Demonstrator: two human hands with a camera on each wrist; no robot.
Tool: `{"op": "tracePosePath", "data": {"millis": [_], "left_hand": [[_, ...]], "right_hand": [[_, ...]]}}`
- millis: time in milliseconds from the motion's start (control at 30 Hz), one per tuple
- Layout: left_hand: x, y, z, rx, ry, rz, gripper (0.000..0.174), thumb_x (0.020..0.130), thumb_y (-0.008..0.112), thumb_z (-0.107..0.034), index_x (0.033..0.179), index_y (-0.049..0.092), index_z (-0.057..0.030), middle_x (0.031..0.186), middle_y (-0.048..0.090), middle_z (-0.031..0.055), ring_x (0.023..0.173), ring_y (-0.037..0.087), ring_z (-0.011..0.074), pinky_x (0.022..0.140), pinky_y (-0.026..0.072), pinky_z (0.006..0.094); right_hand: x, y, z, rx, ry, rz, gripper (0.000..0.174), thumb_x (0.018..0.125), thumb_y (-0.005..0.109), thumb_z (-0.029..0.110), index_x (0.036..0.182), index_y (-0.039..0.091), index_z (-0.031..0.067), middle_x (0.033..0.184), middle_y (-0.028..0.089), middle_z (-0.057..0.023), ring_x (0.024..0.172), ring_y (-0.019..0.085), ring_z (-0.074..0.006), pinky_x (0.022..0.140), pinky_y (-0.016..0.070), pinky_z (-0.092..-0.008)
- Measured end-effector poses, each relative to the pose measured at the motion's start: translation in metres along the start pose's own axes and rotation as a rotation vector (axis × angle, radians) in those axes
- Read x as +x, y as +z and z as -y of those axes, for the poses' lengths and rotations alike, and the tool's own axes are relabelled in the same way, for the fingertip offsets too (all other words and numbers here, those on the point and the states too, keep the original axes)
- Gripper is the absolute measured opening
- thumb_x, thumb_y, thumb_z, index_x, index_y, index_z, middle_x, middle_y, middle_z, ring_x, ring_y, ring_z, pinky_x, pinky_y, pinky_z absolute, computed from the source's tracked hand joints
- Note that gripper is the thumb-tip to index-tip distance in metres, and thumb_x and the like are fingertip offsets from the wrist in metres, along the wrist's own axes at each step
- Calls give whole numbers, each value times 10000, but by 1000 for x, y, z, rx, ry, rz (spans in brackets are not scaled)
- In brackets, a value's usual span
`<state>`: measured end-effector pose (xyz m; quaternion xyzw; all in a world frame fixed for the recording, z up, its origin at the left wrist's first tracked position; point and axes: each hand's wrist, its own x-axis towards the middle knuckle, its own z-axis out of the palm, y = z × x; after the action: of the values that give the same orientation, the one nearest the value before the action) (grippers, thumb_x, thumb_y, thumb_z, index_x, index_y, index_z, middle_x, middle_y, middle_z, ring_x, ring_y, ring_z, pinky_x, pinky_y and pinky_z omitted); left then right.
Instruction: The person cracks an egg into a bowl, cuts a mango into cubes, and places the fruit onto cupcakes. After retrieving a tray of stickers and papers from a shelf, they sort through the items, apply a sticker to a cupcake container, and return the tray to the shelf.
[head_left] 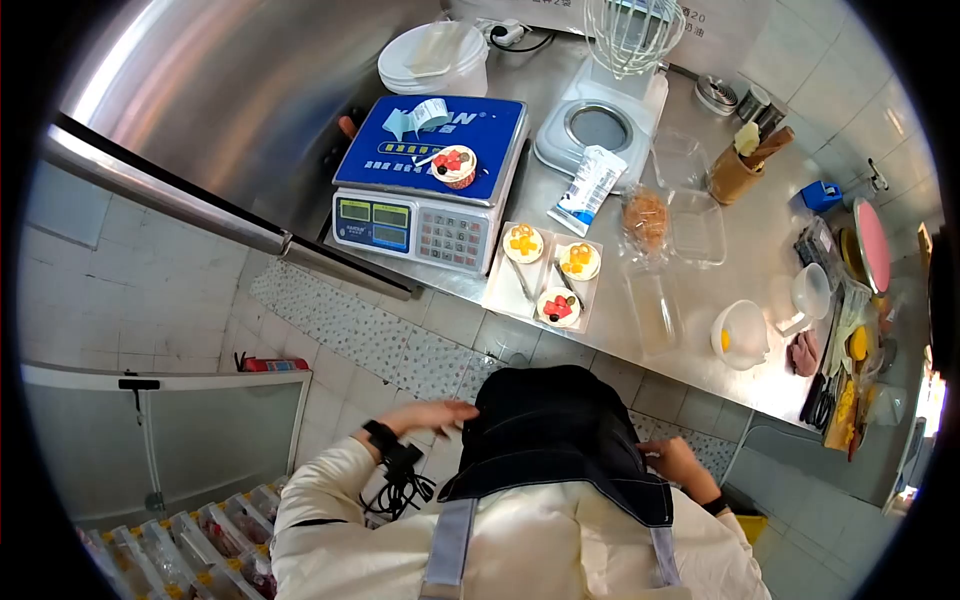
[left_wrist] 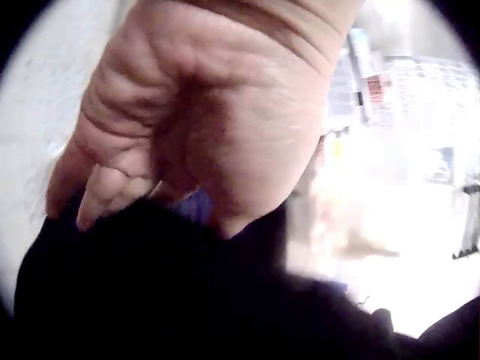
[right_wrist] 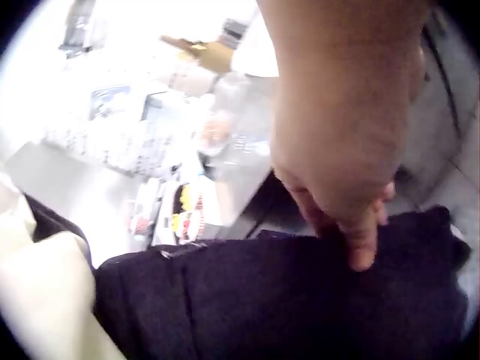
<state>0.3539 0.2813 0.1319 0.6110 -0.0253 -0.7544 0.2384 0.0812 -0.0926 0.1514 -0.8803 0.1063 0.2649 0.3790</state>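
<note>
A person in a cream top wears a dark apron point(head_left: 560, 430), which stands out from the waist toward the table. My right hand point(head_left: 675, 460) pinches the apron's right edge; in the right wrist view one finger lies over the dark cloth point(right_wrist: 277, 292) and the others go behind it. My left hand point(head_left: 435, 415) is at the opposite edge of the apron, its fingers reaching the cloth. The left wrist view shows the left palm point(left_wrist: 202, 112) close up, with dark cloth point(left_wrist: 172, 285) hiding part of the fingers; I cannot tell whether they grip it.
On the steel table point(head_left: 700, 370), a white tray point(head_left: 497, 295) holds three fruit-topped cream cups. Another fruit cup point(head_left: 453, 167) sits on a blue-topped scale point(head_left: 360, 150). Behind stand a white mixer point(head_left: 560, 130), a wooden utensil holder point(head_left: 730, 180), a bagged bread point(head_left: 645, 218) and a white bowl point(head_left: 742, 335).
</note>
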Motion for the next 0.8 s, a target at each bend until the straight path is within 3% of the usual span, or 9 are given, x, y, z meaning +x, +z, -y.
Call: {"op": "tracePosePath", "data": {"millis": [67, 100, 133, 233, 267, 367, 433, 533, 800], "left_hand": [[3, -80, 23, 608, 717, -396, 446, 913, 423, -397, 1236, 502, -99, 1315, 440, 55, 1178, 437, 220, 971, 364, 331], [-22, -95, -1, 221, 708, -648, 432, 927, 410, -372, 1266, 460, -109, 1242, 489, 70, 1110, 480, 222, 950, 372, 349], [-63, -99, -46, -426, 909, -497, 447, 938, 383, -375, 1303, 398, -116, 1203, 495, 78, 1075, 489, 196, 913, 389, 350], [-108, -122, -122, -650, 1196, -674, 528, 937, 336, -450, 1304, 381, -73, 1168, 456, 80, 997, 484, 196, 864, 399, 340], [-103, -136, -138, -643, 1207, -669, 528, 937, 336, -450, 1304, 381, -73, 1168, 456, 80, 997, 484, 196, 864, 399, 340], [-75, -163, -166, -798, 1275, -734, 576, 937, 313, -463, 1297, 379, -18, 1067, 457, 88, 944, 484, 216, 868, 398, 342], [-66, -172, -179, -965, 1182, -598, 611, 932, 309, -473, 1276, 391, 25, 1000, 442, 83, 909, 478, 217, 868, 401, 338], [-63, -167, -191, -870, 1153, -702, 630, 929, 303, -489, 1267, 413, 31, 1069, 430, 96, 893, 473, 194, 857, 406, 321], [-62, -149, -198, -766, 1238, -571, 656, 933, 277, -509, 1290, 384, 31, 1128, 436, 96, 989, 455, 202, 924, 366, 311]], "right_hand": [[23, -40, 29, -25, -149, -15, 247, 745, 621, 88, 988, 663, 92, 886, 667, -107, 802, 649, -233, 715, 503, -310], [37, -63, 62, 161, -142, -152, 241, 767, 613, 80, 1005, 651, 67, 899, 666, -107, 815, 640, -201, 736, 495, -299], [55, -85, 100, 346, -136, -292, 236, 789, 605, 71, 1021, 639, 43, 912, 665, -107, 829, 631, -168, 757, 487, -287], [140, -133, 159, 598, -330, -352, 317, 905, 511, 178, 1173, 535, 10, 1080, 610, -67, 978, 558, -115, 844, 439, -261], [171, -150, 185, 560, -361, -321, 357, 923, 475, 242, 1206, 514, 28, 1123, 580, -76, 983, 552, -122, 855, 428, -255], [266, -162, 241, 1193, -360, -78, 549, 921, 439, 418, 1282, 397, 6, 1234, 461, -121, 923, 553, -197, 824, 452, -289], [312, -163, 260, 1113, -238, -99, 684, 884, 416, 542, 1288, 371, -8, 1264, 417, -142, 927, 538, -231, 810, 464, -310], [340, -165, 281, 921, -120, -193, 763, 853, 373, 626, 1275, 389, -10, 1238, 430, -155, 892, 532, -240, 790, 469, -332], [340, -167, 286, 1098, -206, -9, 661, 922, 300, 532, 1191, 437, -55, 1123, 475, -131, 869, 536, -234, 830, 452, -334]]}}
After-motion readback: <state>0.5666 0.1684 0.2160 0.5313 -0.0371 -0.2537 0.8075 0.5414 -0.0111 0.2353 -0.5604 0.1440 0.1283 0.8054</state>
